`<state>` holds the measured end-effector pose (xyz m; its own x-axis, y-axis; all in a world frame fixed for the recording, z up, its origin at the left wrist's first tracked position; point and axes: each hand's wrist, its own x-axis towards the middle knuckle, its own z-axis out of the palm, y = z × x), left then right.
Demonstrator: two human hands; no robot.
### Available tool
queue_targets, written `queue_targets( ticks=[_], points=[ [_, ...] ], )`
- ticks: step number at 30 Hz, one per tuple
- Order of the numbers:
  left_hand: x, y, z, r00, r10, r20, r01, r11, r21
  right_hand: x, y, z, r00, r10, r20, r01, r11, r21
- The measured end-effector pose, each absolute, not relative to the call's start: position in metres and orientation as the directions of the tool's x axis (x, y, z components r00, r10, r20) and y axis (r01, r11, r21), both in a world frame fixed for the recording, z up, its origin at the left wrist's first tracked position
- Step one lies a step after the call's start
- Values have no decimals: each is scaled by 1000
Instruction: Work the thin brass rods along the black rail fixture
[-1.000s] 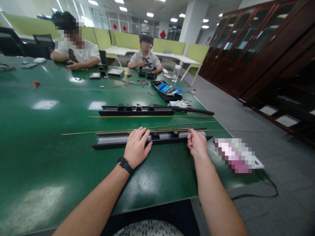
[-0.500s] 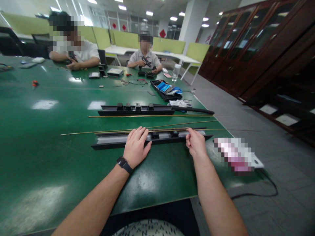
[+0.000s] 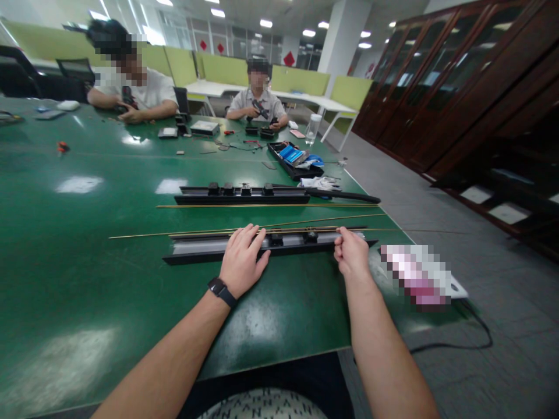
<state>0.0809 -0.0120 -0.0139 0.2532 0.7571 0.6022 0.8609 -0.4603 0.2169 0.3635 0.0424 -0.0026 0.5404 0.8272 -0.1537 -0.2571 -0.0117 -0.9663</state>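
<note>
Sitting at a glossy green desk (image 3: pixel 87 244) in an office with dark wood cabinets (image 3: pixel 458 87). Left hand (image 3: pixel 241 262), fingers together, lies flat on the black rail (image 3: pixel 196 249); right hand (image 3: pixel 351 256) pinches a brass rod (image 3: pixel 297 230) just beyond. Right hand's nudged slightly rightward since.

Second black rail (image 3: pixel 242 195) is lying farther back on the green table (image 3: pixel 87 244), brass rod (image 3: pixel 266 205) just in front. Black tray (image 3: pixel 293 161) is holding blue parts; clear bottle (image 3: pixel 313 129) is standing beyond. Two people are sitting across.
</note>
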Motion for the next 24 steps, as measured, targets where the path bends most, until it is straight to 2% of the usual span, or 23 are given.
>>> queue_targets(
  ticks=[12,24],
  points=[
    [81,-11,-15,255,764,593,856,-464,229,357,39,0,482,860,-168,-226,-63,-972],
    [81,-11,-14,253,761,598,857,-463,226,364,43,-1,539,823,-179,-267,-35,-963]
  ],
)
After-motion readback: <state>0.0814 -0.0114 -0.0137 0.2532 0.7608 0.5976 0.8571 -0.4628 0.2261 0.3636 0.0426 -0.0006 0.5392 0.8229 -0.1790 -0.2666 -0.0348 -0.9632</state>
